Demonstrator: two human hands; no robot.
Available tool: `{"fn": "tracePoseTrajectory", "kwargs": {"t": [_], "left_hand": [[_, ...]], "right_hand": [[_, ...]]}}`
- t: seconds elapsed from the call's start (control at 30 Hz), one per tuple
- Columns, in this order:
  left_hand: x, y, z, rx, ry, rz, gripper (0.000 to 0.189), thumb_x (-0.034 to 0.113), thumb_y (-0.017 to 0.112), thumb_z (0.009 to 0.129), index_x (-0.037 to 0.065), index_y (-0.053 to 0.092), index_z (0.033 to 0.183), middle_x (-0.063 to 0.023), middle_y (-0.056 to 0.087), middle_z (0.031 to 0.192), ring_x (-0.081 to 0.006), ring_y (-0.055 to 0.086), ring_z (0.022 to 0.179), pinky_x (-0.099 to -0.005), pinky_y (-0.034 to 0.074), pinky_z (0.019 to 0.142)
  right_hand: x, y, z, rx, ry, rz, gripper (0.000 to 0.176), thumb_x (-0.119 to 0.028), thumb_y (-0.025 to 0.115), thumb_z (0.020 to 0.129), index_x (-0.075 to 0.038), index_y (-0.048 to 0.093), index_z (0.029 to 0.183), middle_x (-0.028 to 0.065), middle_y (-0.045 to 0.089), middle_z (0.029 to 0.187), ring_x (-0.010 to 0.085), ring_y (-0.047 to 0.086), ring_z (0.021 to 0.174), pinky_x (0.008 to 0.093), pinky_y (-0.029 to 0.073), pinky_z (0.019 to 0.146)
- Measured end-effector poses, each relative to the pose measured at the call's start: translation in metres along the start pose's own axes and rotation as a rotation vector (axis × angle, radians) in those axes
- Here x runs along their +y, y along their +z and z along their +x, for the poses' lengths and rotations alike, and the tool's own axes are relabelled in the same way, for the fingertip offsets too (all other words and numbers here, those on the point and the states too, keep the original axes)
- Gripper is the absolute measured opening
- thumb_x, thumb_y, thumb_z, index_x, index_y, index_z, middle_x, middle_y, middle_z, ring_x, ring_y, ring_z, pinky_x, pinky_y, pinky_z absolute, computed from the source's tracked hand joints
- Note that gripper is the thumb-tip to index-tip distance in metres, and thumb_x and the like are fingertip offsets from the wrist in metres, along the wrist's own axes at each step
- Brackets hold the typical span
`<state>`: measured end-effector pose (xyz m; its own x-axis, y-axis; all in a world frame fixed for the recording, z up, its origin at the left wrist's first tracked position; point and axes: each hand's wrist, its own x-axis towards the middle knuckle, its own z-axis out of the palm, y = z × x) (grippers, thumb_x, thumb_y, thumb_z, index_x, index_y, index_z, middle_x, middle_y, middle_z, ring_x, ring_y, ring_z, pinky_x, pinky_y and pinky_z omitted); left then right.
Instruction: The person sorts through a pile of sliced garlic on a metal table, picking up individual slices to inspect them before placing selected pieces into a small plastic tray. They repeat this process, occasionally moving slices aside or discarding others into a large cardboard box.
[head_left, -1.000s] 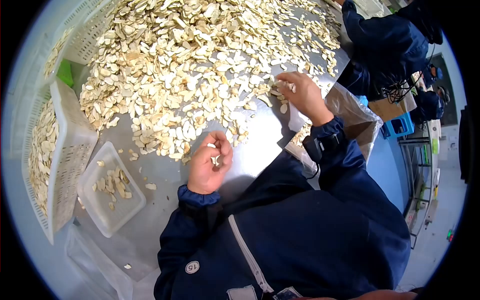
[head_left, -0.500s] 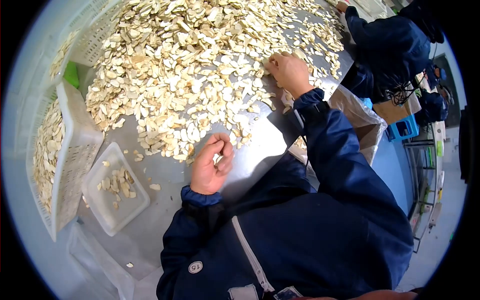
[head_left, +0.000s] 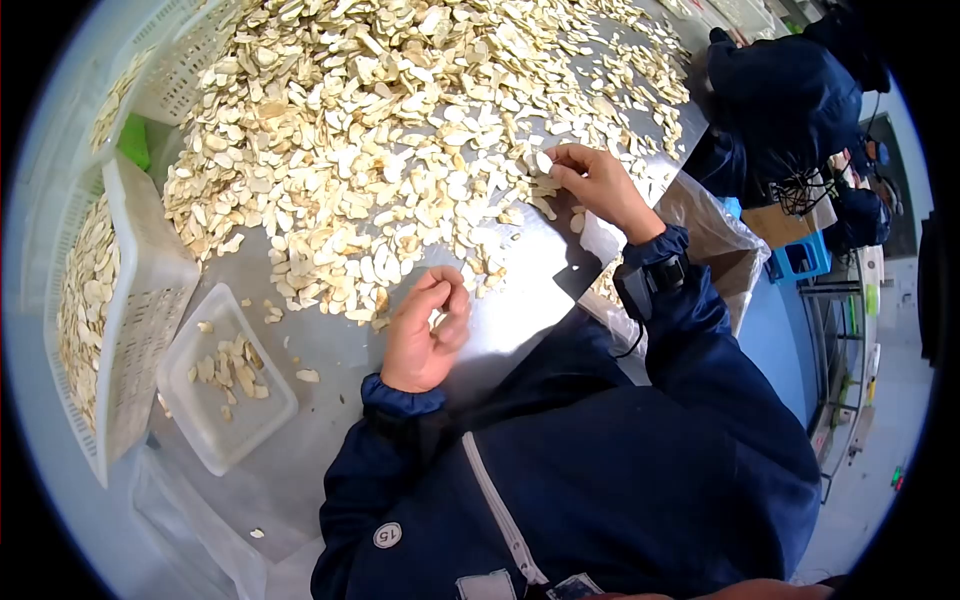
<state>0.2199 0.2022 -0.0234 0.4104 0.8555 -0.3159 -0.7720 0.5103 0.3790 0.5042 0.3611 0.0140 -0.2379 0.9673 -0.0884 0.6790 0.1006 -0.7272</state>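
Observation:
A large heap of pale dried slices (head_left: 350,150) covers the metal table in front of me. My right hand (head_left: 598,188) is above the heap's right edge, thumb and forefinger closed on one pale slice (head_left: 543,162). Near the heap's front edge is my left hand (head_left: 428,332), with fingers curled toward the thumb. A light spot shows between those fingers, but I cannot make out what it is.
At the left stand a white perforated basket (head_left: 150,270) of slices and a shallow white tray (head_left: 215,440) with several pieces. A plastic-lined box (head_left: 735,235) is beyond my right arm. Another person (head_left: 785,90) works at the upper right; a blue stool (head_left: 800,258) stands behind.
My right hand has drawn back to the right and slightly down, and a slice now shows at its fingertips. My left hand has hardly moved. The other person's arm has shifted.

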Motion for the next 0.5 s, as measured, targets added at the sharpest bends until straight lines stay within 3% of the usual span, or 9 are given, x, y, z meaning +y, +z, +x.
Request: {"fn": "tracePoseTrajectory", "kwargs": {"t": [0.1, 0.2, 0.3, 0.33, 0.43, 0.5], "left_hand": [[0.0, 0.001, 0.0, 0.031, 0.006, -0.012, 0.013, 0.014, 0.048, 0.107, 0.008, 0.056, 0.114, -0.0006, 0.055, 0.085, -0.0072, 0.041, 0.059, -0.0216, 0.031, 0.05], [0.0, 0.001, 0.0, 0.029, 0.002, -0.003, 0.013, 0.014, 0.048, 0.107, 0.008, 0.056, 0.114, -0.0003, 0.055, 0.085, -0.0065, 0.04, 0.059, -0.021, 0.03, 0.05], [0.001, 0.001, 0.0, 0.041, -0.007, 0.005, 0.013, 0.014, 0.048, 0.107, 0.008, 0.057, 0.114, -0.0001, 0.055, 0.085, -0.006, 0.04, 0.059, -0.0203, 0.029, 0.049], [0.0, 0.001, 0.0, 0.035, -0.005, 0.008, 0.013, 0.014, 0.048, 0.107, 0.008, 0.057, 0.114, -0.0001, 0.055, 0.085, -0.0059, 0.04, 0.059, -0.0201, 0.029, 0.049], [0.0, 0.001, 0.0, 0.028, 0.001, 0.015, 0.013, 0.014, 0.048, 0.107, 0.008, 0.057, 0.114, -0.0001, 0.055, 0.085, -0.0057, 0.04, 0.06, -0.0198, 0.029, 0.049], [0.0, 0.001, 0.0, 0.036, 0.006, 0.016, 0.013, 0.014, 0.047, 0.107, 0.008, 0.057, 0.114, -0.0004, 0.055, 0.086, -0.0057, 0.041, 0.06, -0.0199, 0.029, 0.048]], "right_hand": [[0.001, -0.002, -0.005, -0.081, 0.082, 0.096, 0.034, -0.025, 0.071, 0.099, -0.003, 0.071, 0.125, 0.0065, 0.075, 0.096, 0.0122, 0.067, 0.085, 0.0302, 0.055, 0.077], [-0.004, -0.011, -0.01, -0.054, 0.08, -0.064, 0.031, -0.028, 0.069, 0.098, -0.009, 0.074, 0.122, 0.0091, 0.076, 0.094, 0.017, 0.071, 0.082, 0.0315, 0.056, 0.077], [0.023, -0.019, 0.005, 0.216, -0.039, -0.371, 0.024, -0.024, 0.065, 0.097, -0.013, 0.076, 0.115, 0.0117, 0.076, 0.098, 0.0317, 0.072, 0.086, 0.0407, 0.056, 0.078], [0.024, -0.021, 0.009, 0.292, -0.03, -0.434, 0.023, -0.02, 0.065, 0.095, -0.013, 0.076, 0.114, 0.0103, 0.074, 0.104, 0.0349, 0.07, 0.094, 0.0435, 0.056, 0.081], [0.033, -0.013, 0.026, 0.41, -0.271, -0.546, 0.024, -0.02, 0.065, 0.094, -0.015, 0.077, 0.115, 0.0083, 0.073, 0.11, 0.0339, 0.068, 0.103, 0.0436, 0.056, 0.086], [0.029, -0.005, 0.031, 0.393, -0.278, -0.602, 0.022, -0.02, 0.065, 0.094, -0.015, 0.077, 0.112, 0.0073, 0.072, 0.112, 0.033, 0.066, 0.109, 0.0442, 0.056, 0.087]]}}
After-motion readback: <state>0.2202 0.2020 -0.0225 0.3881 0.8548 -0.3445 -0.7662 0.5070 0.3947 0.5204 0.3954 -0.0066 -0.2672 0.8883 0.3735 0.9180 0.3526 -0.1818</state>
